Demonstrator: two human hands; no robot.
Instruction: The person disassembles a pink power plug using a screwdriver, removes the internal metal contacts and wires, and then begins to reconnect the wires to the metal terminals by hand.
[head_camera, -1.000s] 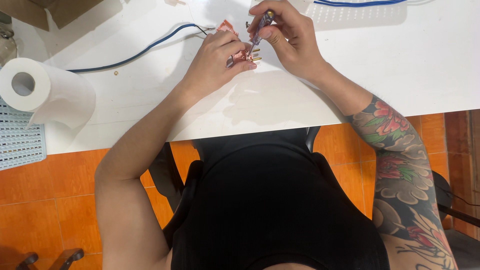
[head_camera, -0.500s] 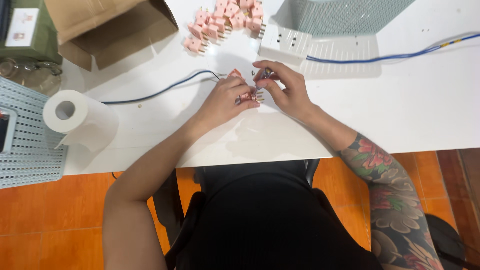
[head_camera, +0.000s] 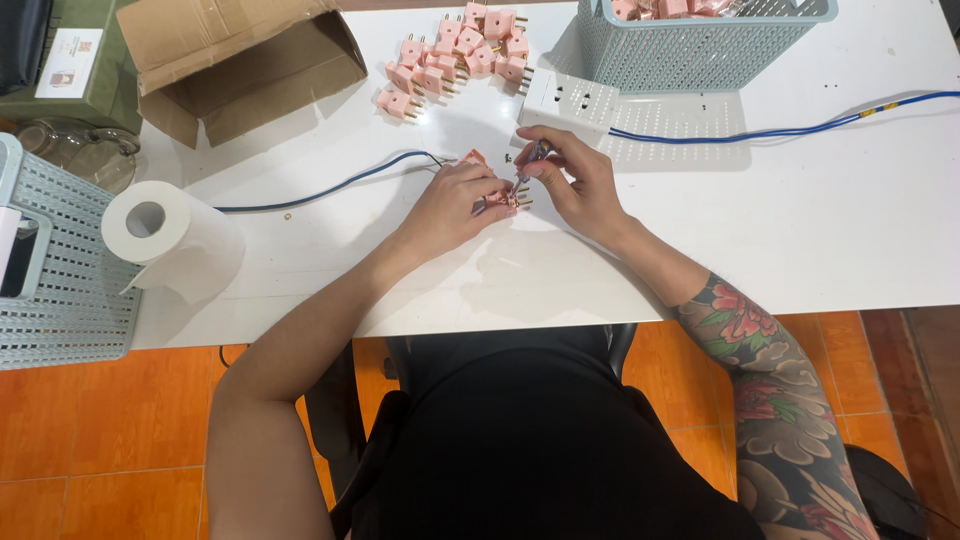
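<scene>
My left hand (head_camera: 455, 203) holds a small pink plug (head_camera: 497, 195) down on the white table (head_camera: 800, 230), with a blue cable (head_camera: 330, 187) running off from it to the left. My right hand (head_camera: 578, 183) grips a small screwdriver (head_camera: 530, 160) whose tip points into the plug. Both hands meet just in front of a white socket block (head_camera: 570, 102).
A pile of pink plugs (head_camera: 455, 55) lies at the back. A grey-blue basket (head_camera: 700, 40) stands back right, another basket (head_camera: 60, 270) at the left edge. A paper roll (head_camera: 170, 238), an open cardboard box (head_camera: 240, 60) and a second blue cable (head_camera: 780, 130) are also there.
The view has tilted up the table, bringing the plug pile, box and baskets into sight. Both hands stay together on the plug and screwdriver.
</scene>
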